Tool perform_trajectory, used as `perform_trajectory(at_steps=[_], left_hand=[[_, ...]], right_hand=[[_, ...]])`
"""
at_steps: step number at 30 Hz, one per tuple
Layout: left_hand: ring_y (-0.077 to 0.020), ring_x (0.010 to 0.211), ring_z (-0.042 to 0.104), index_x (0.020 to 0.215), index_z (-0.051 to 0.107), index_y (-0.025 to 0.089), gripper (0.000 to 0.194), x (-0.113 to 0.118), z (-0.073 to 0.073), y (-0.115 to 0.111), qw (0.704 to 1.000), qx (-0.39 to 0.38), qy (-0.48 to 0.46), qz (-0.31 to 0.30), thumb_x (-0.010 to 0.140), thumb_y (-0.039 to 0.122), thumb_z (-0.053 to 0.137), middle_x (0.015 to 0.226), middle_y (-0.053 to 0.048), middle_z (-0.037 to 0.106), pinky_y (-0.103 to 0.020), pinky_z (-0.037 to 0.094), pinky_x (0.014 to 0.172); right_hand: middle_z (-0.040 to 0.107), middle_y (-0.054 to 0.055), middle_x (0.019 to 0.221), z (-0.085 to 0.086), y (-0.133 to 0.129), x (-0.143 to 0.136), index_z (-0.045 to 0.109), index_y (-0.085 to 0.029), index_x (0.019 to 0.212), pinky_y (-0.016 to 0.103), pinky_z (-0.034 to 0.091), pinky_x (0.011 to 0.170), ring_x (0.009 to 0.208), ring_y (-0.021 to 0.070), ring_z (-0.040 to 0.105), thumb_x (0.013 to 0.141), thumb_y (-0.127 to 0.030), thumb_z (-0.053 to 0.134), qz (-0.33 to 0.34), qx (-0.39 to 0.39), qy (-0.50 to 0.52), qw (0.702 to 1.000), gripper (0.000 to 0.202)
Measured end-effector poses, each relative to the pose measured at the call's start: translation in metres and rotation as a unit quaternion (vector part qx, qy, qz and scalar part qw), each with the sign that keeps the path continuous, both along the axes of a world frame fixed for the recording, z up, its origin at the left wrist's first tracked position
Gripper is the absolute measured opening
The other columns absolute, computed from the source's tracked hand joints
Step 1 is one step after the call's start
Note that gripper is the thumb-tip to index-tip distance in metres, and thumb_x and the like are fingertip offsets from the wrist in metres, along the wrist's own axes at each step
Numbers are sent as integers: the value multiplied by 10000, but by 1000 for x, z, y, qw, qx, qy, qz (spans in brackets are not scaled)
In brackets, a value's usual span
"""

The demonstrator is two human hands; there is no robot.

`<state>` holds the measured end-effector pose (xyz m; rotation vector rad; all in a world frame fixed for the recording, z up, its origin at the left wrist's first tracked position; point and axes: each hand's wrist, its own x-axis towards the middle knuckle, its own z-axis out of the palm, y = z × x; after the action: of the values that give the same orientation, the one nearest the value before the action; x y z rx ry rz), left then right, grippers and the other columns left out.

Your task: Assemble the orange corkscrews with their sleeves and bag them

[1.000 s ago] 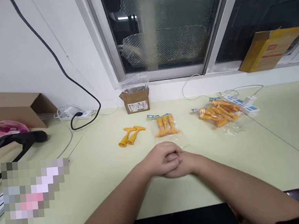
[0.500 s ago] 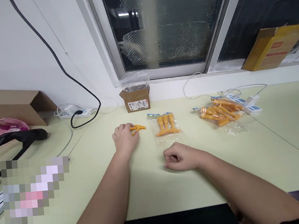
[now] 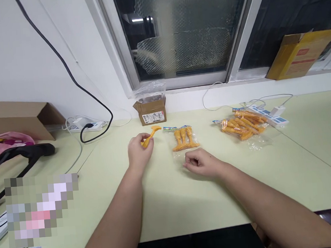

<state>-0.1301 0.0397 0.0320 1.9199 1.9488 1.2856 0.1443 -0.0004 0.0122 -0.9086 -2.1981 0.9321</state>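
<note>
Orange plastic toy [image 3: 149, 136] pinched in left hand [image 3: 138, 151], lifted off table [image 3: 171, 200]. Right hand [image 3: 198, 162] loosely curled, empty, touching clear bag [image 3: 184, 138] of similar toys. Judged: pickup step; next needs bag opened. Farther bag pile [image 3: 242, 127] untouched.

Even, fairly bright indoor light falls from above onto the pale green table [image 3: 165, 200], and the forearms throw only soft, faint shadows on it. The window [image 3: 181, 31] is dark and mirrors a ceiling lamp as a short bright streak near its left side. Straight lines bow toward the edges from the wide lens. A pixelated block covers a patch left of the table's front. Focus is sharp throughout; the plastic bags [image 3: 244, 127] glint slightly.
</note>
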Motion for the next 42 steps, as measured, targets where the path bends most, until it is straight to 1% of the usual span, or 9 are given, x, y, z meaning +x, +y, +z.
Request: perform_trajectory(at_steps=[4, 7, 10, 16, 21, 26, 33, 39, 42], left_hand=[[-192, 877, 638, 992, 716, 200, 228, 24, 0, -16, 966, 4, -115, -233, 891, 403, 694, 973, -52, 732, -330, 493, 836], [-178, 865, 641, 1003, 728, 191, 216, 46, 0, -33, 933, -43, -137, -331, 887, 373, 725, 960, -53, 737, -316, 497, 824], [-180, 872, 643, 1028, 723, 187, 224, 60, 1, -43, 915, -73, -148, -368, 891, 364, 731, 973, -59, 741, -320, 496, 818], [-208, 981, 646, 1046, 692, 201, 210, 64, 1, -42, 917, -31, -138, -374, 919, 367, 676, 1044, -61, 733, -358, 475, 911], [-233, 1070, 591, 1029, 655, 224, 197, 68, -5, -38, 951, 13, -30, -309, 873, 325, 719, 1064, -50, 671, -389, 461, 972], [-244, 1139, 544, 998, 682, 253, 154, 75, -13, -39, 943, -22, 67, -324, 884, 173, 617, 1094, -49, 615, -420, 451, 1033], [-256, 1144, 561, 1011, 701, 268, 355, 74, -15, -40, 939, -47, 104, -324, 795, 35, 542, 1128, -51, 611, -436, 479, 1018], [-214, 947, 643, 1070, 617, 240, 204, 72, -16, -36, 952, -51, 78, -292, 956, 144, 478, 1043, -47, 657, -354, 517, 806], [-198, 914, 646, 1066, 616, 229, 174, 73, -17, -33, 956, -29, 62, -284, 981, 164, 479, 1034, -46, 670, -334, 509, 799]], right_hand=[[501, -47, 825, 4, 5, 4, 492, -249, 1100, 218, 384, 523, 597, 91, 450, 919, -356, 668, -97, -48, 206, 972, 274], [510, 32, 1157, 11, 7, 12, 397, -337, 1359, 225, 482, 493, 773, 132, 588, 900, -404, 702, -42, -115, 266, 956, 554], [523, 55, 1165, 17, 9, 21, 532, -316, 1312, 266, 563, 579, 902, 174, 613, 924, -411, 689, 13, -113, 217, 969, 429], [555, 66, 1018, 28, 16, 38, 699, -218, 955, 342, 577, 770, 917, 187, 609, 936, -420, 688, -78, 37, 183, 979, 203], [641, -1, 746, 38, 21, 62, 664, -195, 918, 252, 492, 474, 485, 96, 562, 932, -452, 701, -72, -125, 229, 963, 260], [754, 82, 957, 46, 20, 89, 671, -163, 882, 251, 610, 601, 648, 133, 727, 850, -426, 806, -10, -278, 213, 937, 297], [759, 135, 1126, 49, 17, 93, 681, -153, 999, 352, 648, 821, 909, 220, 787, 799, -395, 849, 53, -344, 146, 926, 356], [708, 105, 1278, 58, 6, 74, 739, -203, 1176, 391, 549, 1018, 1167, 221, 683, 910, -353, 721, 162, -228, 31, 959, 306], [699, 74, 1257, 58, 0, 64, 756, -240, 1148, 356, 555, 951, 1117, 215, 671, 922, -309, 689, 139, -123, -27, 982, 246]])
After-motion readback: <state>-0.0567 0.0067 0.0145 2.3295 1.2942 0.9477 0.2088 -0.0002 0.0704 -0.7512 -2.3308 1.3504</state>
